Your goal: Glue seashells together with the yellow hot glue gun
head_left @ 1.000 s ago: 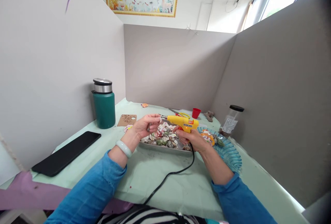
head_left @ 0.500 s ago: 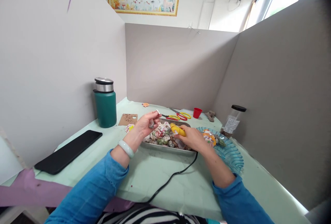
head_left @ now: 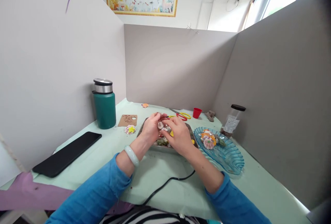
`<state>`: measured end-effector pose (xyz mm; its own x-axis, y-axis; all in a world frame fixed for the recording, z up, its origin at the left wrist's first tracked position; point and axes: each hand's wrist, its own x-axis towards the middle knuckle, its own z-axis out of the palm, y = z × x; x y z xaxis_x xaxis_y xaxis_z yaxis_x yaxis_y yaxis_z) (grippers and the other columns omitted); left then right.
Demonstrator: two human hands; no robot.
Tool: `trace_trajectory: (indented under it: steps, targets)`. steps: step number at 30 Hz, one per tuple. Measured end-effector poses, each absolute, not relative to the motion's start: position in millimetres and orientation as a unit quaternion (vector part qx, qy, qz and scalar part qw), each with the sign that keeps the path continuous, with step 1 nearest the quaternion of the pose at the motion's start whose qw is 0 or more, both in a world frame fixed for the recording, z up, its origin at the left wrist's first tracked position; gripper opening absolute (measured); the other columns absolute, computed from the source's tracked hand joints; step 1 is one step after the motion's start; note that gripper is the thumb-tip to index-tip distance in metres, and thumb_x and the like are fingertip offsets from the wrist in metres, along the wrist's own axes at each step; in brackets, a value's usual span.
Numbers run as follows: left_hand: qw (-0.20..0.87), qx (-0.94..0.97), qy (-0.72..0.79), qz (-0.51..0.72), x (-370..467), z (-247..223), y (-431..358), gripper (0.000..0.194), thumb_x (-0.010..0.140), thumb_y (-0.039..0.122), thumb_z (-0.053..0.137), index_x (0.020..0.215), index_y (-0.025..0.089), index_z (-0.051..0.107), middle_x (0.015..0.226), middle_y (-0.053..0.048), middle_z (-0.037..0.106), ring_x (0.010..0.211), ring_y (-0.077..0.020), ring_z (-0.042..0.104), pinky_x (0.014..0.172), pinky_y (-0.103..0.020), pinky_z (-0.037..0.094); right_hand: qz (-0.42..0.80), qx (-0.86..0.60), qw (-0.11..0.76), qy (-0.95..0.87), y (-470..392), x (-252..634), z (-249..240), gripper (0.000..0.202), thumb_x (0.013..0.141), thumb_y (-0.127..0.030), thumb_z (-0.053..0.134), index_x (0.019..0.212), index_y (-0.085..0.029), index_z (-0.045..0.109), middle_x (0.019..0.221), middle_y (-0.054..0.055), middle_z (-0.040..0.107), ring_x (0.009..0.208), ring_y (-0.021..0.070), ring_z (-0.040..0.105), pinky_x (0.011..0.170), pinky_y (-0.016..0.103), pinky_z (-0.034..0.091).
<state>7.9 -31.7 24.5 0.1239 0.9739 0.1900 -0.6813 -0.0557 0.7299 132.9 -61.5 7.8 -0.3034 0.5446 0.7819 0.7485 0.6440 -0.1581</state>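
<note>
Both hands meet above a metal tray (head_left: 165, 149) heaped with small shells and stones. My left hand (head_left: 152, 126) is curled round a small pale shell-like piece (head_left: 160, 125). Close against it on the right, my right hand (head_left: 178, 135) has its fingers bent towards that piece, and its fingertips are too small and overlapped to tell what they pinch. Part of a yellow tool (head_left: 171, 133) shows in the tray behind the right fingers. A black cord (head_left: 170, 180) runs over the table from the tray's right side.
A blue scalloped plate (head_left: 232, 158) with decorated shells lies right of the tray. Behind are scissors (head_left: 183, 115), a red cup (head_left: 197, 113) and a jar (head_left: 232, 120). On the left are a green bottle (head_left: 104, 108), a black phone-like slab (head_left: 67, 153) and a flower-topped piece (head_left: 130, 129).
The yellow tool has left my right hand and lies in the tray. My right hand has moved left to meet my left hand, which has shifted slightly right and lower.
</note>
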Motion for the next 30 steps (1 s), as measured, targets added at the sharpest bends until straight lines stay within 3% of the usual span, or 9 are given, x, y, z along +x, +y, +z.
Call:
trace_trajectory:
  steps: [11, 19, 26, 30]
  targets:
    - [0.67, 0.323, 0.205, 0.636, 15, 19, -34, 0.008, 0.073, 0.019, 0.063, 0.075, 0.015, 0.056, 0.08, -0.003, 0.063, 0.072, -0.0111, 0.06, 0.064, -0.022, 0.047, -0.076, -0.407, 0.456, -0.788, -60, 130, -3, 0.022, 0.086, -0.026, 0.055, 0.105, -0.021, 0.065, 0.094, 0.008, 0.056, 0.088, 0.022, 0.052, 0.077, 0.034, 0.043]
    - [0.627, 0.343, 0.203, 0.669, 21, 10, -32, 0.006, 0.073, 0.021, 0.061, 0.074, 0.015, 0.06, 0.078, -0.002, 0.063, 0.075, -0.0109, 0.059, 0.075, -0.024, 0.047, -0.038, -0.357, 0.484, -0.798, -61, 118, -9, 0.029, 0.09, -0.02, 0.047, 0.117, -0.018, 0.057, 0.11, 0.011, 0.061, 0.102, 0.0229, 0.054, 0.088, 0.036, 0.043]
    - [0.626, 0.408, 0.217, 0.628, 11, 20, -31, 0.016, 0.069, 0.026, 0.067, 0.075, 0.014, 0.058, 0.081, -0.003, 0.063, 0.073, -0.0119, 0.058, 0.07, -0.024, 0.046, 0.036, -0.355, 0.51, -0.783, -73, 128, -2, 0.023, 0.084, -0.024, 0.055, 0.105, -0.02, 0.062, 0.087, 0.006, 0.064, 0.069, 0.0165, 0.055, 0.07, 0.03, 0.045]
    - [0.542, 0.489, 0.23, 0.644, -2, 23, -21, 0.016, 0.068, 0.023, 0.07, 0.073, 0.014, 0.058, 0.071, 0.0, 0.058, 0.065, -0.0094, 0.053, 0.067, -0.023, 0.043, 0.084, -0.404, 0.592, -0.692, -71, 144, 7, 0.026, 0.081, -0.03, 0.059, 0.105, -0.021, 0.064, 0.088, 0.004, 0.063, 0.07, 0.0154, 0.055, 0.071, 0.03, 0.046]
